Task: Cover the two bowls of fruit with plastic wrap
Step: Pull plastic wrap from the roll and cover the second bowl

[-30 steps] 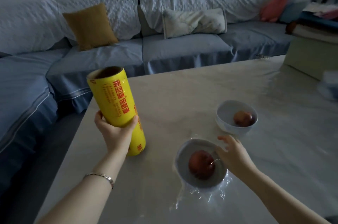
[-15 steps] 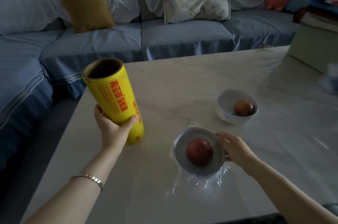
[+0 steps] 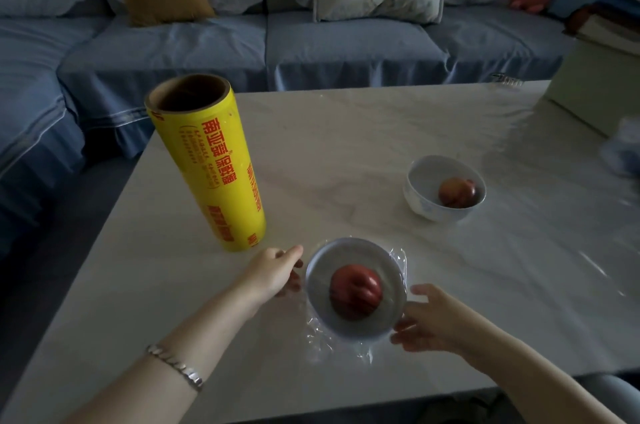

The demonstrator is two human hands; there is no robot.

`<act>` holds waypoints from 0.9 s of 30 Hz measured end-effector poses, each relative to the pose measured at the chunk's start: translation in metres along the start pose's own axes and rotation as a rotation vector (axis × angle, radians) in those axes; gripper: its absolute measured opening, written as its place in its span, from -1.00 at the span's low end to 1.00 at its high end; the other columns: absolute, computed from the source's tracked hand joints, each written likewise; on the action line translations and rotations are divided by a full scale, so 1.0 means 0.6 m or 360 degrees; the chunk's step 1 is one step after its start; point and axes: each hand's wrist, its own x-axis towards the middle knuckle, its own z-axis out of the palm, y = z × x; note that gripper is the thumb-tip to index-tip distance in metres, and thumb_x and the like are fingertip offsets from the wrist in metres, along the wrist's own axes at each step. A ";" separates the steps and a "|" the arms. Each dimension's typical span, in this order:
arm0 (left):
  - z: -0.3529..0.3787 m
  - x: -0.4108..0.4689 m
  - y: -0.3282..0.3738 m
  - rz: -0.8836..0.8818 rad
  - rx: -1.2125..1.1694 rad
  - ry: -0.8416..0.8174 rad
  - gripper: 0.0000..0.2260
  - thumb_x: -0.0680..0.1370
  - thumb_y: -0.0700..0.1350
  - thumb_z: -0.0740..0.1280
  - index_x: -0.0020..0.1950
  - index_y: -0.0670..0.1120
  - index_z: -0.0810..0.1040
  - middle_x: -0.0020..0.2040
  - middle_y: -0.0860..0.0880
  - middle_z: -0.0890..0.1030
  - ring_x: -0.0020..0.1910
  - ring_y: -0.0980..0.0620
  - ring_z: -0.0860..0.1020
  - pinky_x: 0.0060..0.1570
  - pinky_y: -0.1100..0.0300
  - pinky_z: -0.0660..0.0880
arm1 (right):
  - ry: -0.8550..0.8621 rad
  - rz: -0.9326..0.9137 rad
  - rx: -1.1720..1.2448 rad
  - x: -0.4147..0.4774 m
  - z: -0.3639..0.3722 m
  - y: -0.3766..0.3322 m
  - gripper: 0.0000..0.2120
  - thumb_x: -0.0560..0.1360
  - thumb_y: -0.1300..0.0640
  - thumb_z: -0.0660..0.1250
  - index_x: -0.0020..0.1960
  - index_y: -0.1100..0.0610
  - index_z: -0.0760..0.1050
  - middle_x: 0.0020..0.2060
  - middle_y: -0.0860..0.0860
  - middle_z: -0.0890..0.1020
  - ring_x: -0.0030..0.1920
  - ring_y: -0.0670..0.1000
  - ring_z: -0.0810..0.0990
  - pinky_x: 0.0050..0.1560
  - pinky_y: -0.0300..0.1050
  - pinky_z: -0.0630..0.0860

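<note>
Two bowls stand on the counter; the near bowl sits close to the front edge, with a red fruit inside and a sheet of film stretched over its mouth; the loose margin of the film lies crumpled on the counter around the base. The left hand is at the bowl's left wall, fingers bent, tips against the film; whether its grip pinches the film cannot be told. The right hand is at the lower right wall; its grip is spread, thumb near the rim, extended fingers touching the film-clad wall. The far bowl stands well apart, behind and to the right; it is uncovered and holds a second fruit. The yellow roll of plastic wrap stands upright on the counter, left of the near bowl, just beyond the left hand and free of both hands. A metal bracelet circles the left wrist. A blue sofa runs behind the counter; a pale box occupies the counter's far right corner.
</note>
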 end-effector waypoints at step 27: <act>0.038 -0.039 -0.012 0.0678 -0.0457 0.0558 -0.69 0.60 -0.16 0.20 -0.35 -0.12 0.33 -0.64 0.02 0.41 -0.64 0.11 0.32 -0.57 0.28 0.29 | -0.0312 -0.1013 -0.1378 0.113 0.084 -0.191 -0.66 0.52 -0.10 0.23 -0.32 0.08 0.49 -0.45 -0.05 0.40 -0.40 -0.10 0.34 -0.29 -0.21 0.31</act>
